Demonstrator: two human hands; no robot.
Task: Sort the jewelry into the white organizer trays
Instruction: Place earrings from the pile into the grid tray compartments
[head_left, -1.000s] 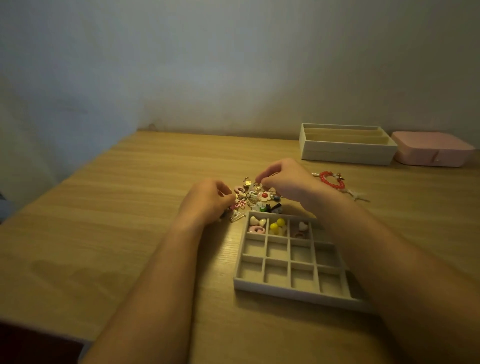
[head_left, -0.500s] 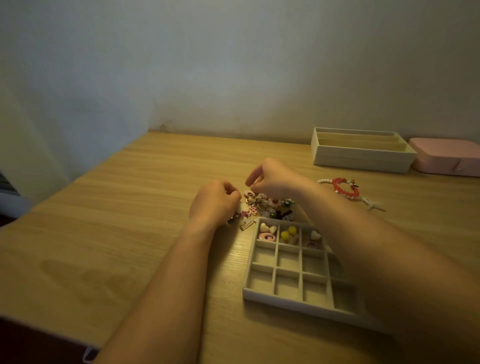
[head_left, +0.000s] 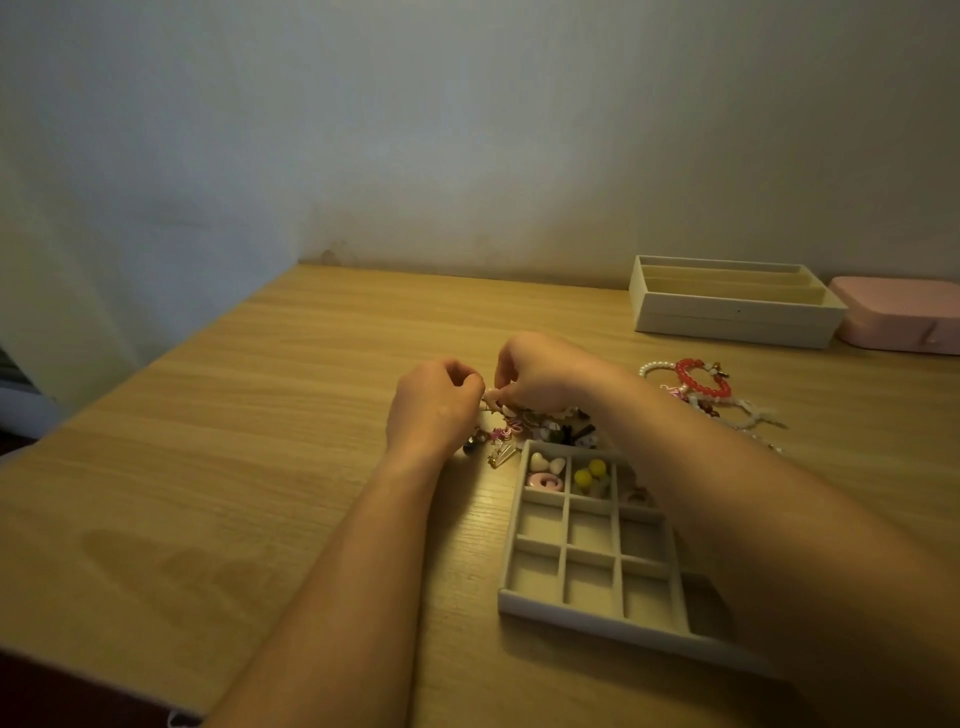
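Pink case (head_left: 898, 318) far right on wooden table (head_left: 249, 426).

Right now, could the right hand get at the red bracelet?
Probably yes. The red bracelet lies uncovered on the table to the right of the right hand, nothing between them, though it seems to pinch a small piece.

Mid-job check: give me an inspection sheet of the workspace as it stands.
Surface: light wooden table.
Job's things: white grid organizer tray holds cream hearts, pink ring and yellow beads in its far row; loose jewelry pile beyond it; red bead bracelet and pearl strand to the right; long white slotted tray at the back.
Clutter: closed pink case beside the slotted tray.
Grippers: left hand and right hand both pinch one small piece above the pile.
Cables: nothing seen.
Surroundings: plain pale wall.
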